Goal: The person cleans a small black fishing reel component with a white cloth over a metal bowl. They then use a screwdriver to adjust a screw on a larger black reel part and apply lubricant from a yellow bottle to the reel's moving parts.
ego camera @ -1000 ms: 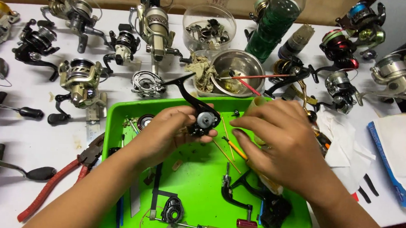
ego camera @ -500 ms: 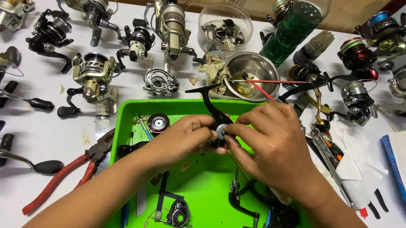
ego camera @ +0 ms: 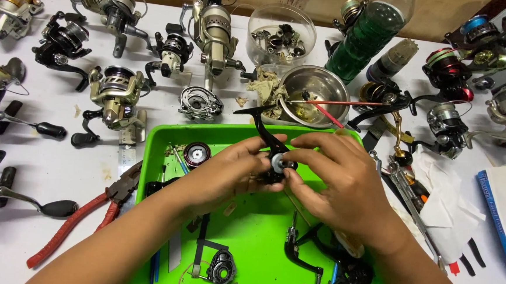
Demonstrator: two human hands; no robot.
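My left hand [ego camera: 227, 175] grips the black reel body [ego camera: 270, 155] above the green tray [ego camera: 248, 223], fingers closed around it, its stem pointing up toward the steel bowl [ego camera: 314, 93]. My right hand [ego camera: 338, 182] pinches a small part [ego camera: 289, 165] at the body's side. Best done, I judge, with the body held still over the tray and the part turned gently, square to its seat.

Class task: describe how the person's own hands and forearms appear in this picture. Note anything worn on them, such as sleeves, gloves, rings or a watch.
Both the left hand and the right hand are bare: no gloves, and no rings show on the visible fingers. The forearms are uncovered as far as the frame's lower edge, with no sleeve, watch or wristband in view. Fingernails look short.
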